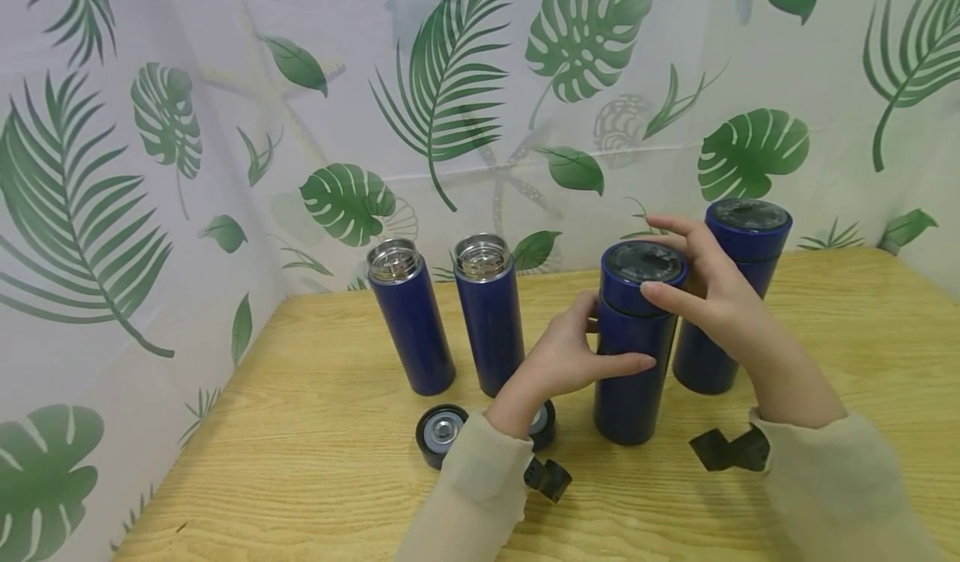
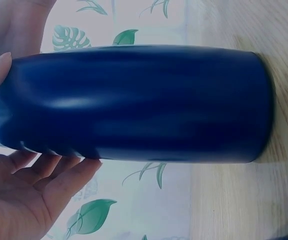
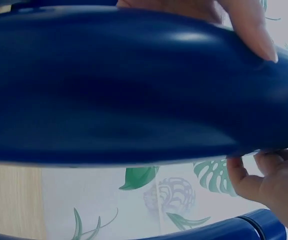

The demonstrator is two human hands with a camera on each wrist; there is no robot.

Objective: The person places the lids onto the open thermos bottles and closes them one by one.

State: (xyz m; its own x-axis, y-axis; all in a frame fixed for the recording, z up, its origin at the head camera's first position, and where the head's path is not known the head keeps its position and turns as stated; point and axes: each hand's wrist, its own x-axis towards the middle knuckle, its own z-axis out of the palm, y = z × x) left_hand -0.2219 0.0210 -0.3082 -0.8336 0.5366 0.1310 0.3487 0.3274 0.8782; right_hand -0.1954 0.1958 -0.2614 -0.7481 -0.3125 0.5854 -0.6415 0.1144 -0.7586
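A dark blue thermos bottle [image 1: 633, 378] stands upright on the table with its lid [image 1: 643, 272] on. My left hand [image 1: 562, 353] grips the upper body, thumb across the front and fingers behind it. Around the lid is my right hand [image 1: 716, 295], its thumb at the near edge and its fingers on the far side, partly hidden. The left wrist view shows the smooth blue bottle body [image 2: 159, 105] lengthwise, and the same bottle fills much of the right wrist view [image 3: 134, 90].
Two lidless blue bottles [image 1: 412, 320] with steel necks stand to the left. Two black-rimmed lids lie inside-up in front, one lid [image 1: 442, 430] in plain sight, the other half behind my left wrist. Another lidded bottle [image 1: 708, 353] stands behind my right hand. A leaf-patterned cloth [image 1: 465, 53] hangs behind.
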